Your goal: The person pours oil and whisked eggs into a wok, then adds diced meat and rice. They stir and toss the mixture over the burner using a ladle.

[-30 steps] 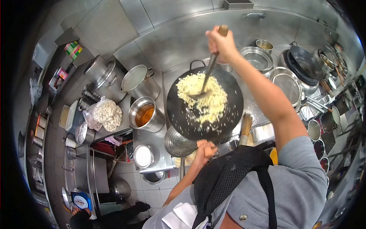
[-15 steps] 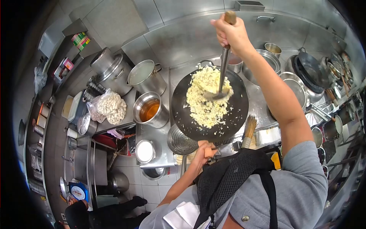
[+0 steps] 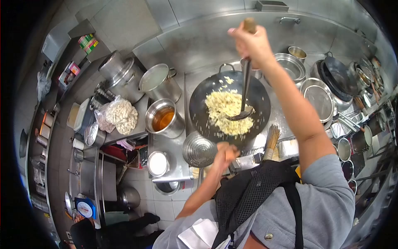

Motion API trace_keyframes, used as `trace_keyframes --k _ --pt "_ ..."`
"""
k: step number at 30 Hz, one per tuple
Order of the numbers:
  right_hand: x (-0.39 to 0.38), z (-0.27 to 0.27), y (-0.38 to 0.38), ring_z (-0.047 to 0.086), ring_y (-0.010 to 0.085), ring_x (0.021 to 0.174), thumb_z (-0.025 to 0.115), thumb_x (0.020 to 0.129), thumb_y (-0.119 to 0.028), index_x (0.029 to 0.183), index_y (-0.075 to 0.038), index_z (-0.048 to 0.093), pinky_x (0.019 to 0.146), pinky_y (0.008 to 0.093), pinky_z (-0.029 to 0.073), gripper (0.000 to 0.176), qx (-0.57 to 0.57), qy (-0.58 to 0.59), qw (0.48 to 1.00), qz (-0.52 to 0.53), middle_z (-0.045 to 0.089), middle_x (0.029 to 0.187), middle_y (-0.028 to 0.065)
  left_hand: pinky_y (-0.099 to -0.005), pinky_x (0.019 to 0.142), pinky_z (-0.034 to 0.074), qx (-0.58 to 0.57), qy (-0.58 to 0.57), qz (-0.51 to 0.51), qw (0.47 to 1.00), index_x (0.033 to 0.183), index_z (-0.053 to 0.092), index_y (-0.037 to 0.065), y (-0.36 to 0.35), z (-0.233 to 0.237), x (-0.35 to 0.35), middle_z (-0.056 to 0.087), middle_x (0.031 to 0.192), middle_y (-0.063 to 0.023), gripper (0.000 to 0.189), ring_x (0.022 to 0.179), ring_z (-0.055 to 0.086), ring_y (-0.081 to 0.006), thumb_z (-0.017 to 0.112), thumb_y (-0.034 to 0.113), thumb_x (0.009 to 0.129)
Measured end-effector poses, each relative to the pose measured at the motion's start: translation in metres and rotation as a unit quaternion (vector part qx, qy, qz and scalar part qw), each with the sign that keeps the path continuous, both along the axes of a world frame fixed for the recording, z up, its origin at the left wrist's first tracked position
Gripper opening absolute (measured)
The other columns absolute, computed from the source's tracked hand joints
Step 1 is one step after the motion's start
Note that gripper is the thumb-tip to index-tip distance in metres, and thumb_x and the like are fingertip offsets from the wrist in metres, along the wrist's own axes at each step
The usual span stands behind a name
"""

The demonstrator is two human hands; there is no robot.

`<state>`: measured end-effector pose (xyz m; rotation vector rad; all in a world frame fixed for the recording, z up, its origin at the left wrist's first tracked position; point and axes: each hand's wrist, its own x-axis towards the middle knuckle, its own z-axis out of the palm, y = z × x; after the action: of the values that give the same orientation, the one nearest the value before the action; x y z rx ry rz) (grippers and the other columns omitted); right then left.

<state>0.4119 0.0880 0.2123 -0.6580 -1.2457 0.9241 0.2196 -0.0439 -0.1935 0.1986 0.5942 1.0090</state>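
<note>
A black wok sits on the steel cooktop, holding a heap of pale yellow fried rice. My right hand is raised over the wok's far rim, closed on the wooden handle of a long ladle whose bowl rests in the rice. At the wok's near edge my left hand grips the wok's handle.
A perforated skimmer lies left of my left hand. A pot of amber liquid, a big stockpot, a bag of white pieces and a white-filled container stand left. Steel bowls and another wok are right. A bamboo brush stands by the wok.
The wok has shifted back and tilted, the rice has gathered toward its near middle, the ladle bowl has moved nearer me, and my left hand has risen slightly with the handle.
</note>
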Motion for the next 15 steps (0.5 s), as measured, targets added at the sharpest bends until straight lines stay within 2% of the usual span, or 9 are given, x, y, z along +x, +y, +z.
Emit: trace_keyframes --k 1,3,5,7,9,11,12,13,15 --pt "-0.016 -0.023 0.000 0.041 0.0059 0.040 0.068 0.087 -0.010 0.069 -0.012 0.048 0.036 0.0251 0.030 0.027 0.007 -0.058 0.998 -0.038 0.046 0.053 -0.0035 -0.0446 0.065 0.057 -0.020 0.047 0.039 0.998 0.099 0.050 0.009 0.021 0.022 0.011 0.062 0.088 -0.0133 0.008 0.073 0.062 -0.0298 0.055 0.011 0.093" --pt "-0.027 -0.093 0.038 0.042 0.0062 0.039 0.067 0.088 -0.010 0.069 -0.011 0.049 0.036 0.0243 0.031 0.027 0.028 -0.039 0.999 0.005 0.047 0.053 -0.0029 -0.0464 0.066 0.059 -0.013 0.063 0.022 0.998 0.100 0.050 0.008 0.045 0.038 0.012 0.062 0.088 -0.0155 0.011 0.075 0.063 -0.0312 0.055 0.013 0.092" --pt "-0.010 -0.085 0.042 0.041 0.0062 0.039 0.066 0.088 -0.010 0.068 -0.011 0.048 0.036 0.0245 0.031 0.027 0.041 -0.041 0.998 -0.004 0.046 0.052 -0.0033 -0.0454 0.075 0.059 0.025 0.062 0.030 0.997 0.096 0.053 0.003 0.024 0.014 0.003 0.063 0.091 -0.0154 0.017 0.081 0.065 -0.0282 0.058 0.018 0.092" --pt "0.013 -0.054 0.048 0.040 0.0059 0.039 0.065 0.089 -0.010 0.067 -0.011 0.047 0.036 0.0251 0.031 0.028 0.047 -0.021 0.999 -0.004 0.046 0.051 -0.0042 -0.0452 0.075 0.060 0.018 0.125 -0.033 0.991 0.097 0.053 0.004 -0.012 -0.022 -0.011 0.062 0.091 -0.0155 0.015 0.080 0.065 -0.0279 0.060 0.016 0.091" --pt "0.021 -0.004 0.030 0.042 0.0063 0.039 0.066 0.088 -0.011 0.068 -0.011 0.047 0.036 0.0253 0.032 0.028 0.028 -0.029 0.998 0.049 0.046 0.051 -0.0039 -0.0452 0.075 0.060 -0.001 0.129 -0.036 0.991 0.098 0.052 0.004 -0.035 0.004 -0.013 0.062 0.091 -0.0156 0.015 0.079 0.065 -0.0281 0.059 0.015 0.091" --pt "0.003 0.016 0.006 0.042 0.0067 0.039 0.066 0.088 -0.012 0.069 -0.011 0.047 0.036 0.0251 0.032 0.027 0.011 -0.040 0.999 0.034 0.047 0.052 -0.0035 -0.0453 0.074 0.060 -0.026 0.135 -0.037 0.990 0.100 0.052 0.005 -0.033 0.020 -0.012 0.062 0.091 -0.0156 0.014 0.079 0.065 -0.0282 0.059 0.014 0.092" --pt "-0.010 0.017 -0.004 0.043 0.0071 0.039 0.067 0.088 -0.012 0.071 -0.011 0.048 0.036 0.0249 0.033 0.026 -0.009 -0.054 0.998 0.019 0.047 0.052 -0.0031 -0.0453 0.074 0.060 -0.016 0.096 -0.002 0.995 0.101 0.051 0.006 -0.012 0.028 -0.006 0.062 0.092 -0.0158 0.014 0.080 0.064 -0.0282 0.058 0.013 0.092" --pt "-0.021 -0.001 -0.001 0.046 0.0076 0.043 0.070 0.085 -0.020 0.075 -0.008 0.054 0.039 0.0263 0.038 0.022 -0.016 -0.116 0.993 -0.026 0.048 0.054 -0.0017 -0.0454 0.074 0.060 -0.006 0.056 0.033 0.998 0.103 0.049 0.006 0.008 0.037 0.000 0.062 0.093 -0.0159 0.015 0.080 0.064 -0.0281 0.058 0.013 0.092" --pt "-0.040 -0.067 0.025 0.048 0.0077 0.043 0.069 0.086 -0.019 0.072 -0.008 0.052 0.039 0.0262 0.039 0.024 0.015 -0.069 0.998 -0.002 0.048 0.053 -0.0018 -0.0465 0.076 0.060 -0.001 0.126 0.008 0.992 0.104 0.048 0.006 0.044 0.055 0.009 0.062 0.094 -0.0160 0.015 0.082 0.064 -0.0284 0.057 0.011 0.092"
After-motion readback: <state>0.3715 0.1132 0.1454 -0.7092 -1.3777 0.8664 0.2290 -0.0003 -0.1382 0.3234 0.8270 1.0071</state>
